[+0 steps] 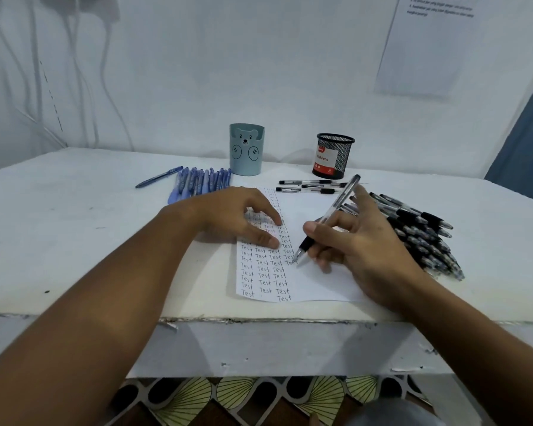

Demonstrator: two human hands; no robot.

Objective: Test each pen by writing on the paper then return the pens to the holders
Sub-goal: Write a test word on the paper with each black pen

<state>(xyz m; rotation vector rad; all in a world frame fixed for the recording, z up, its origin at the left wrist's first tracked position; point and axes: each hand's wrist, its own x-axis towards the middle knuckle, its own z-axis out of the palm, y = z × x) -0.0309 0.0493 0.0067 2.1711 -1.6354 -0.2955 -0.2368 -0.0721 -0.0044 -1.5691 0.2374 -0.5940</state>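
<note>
Head view — paper [317, 281] rows read "Test"; mesh holder [334, 156] label "Ball Pens".

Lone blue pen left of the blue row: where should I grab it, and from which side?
Pinch the lone blue pen mid-barrel from above. It lies flat on the table, slanted, tip toward the near left, clear of the blue pen row. The left hand is nearer; the right hand holds a black pen.
</note>
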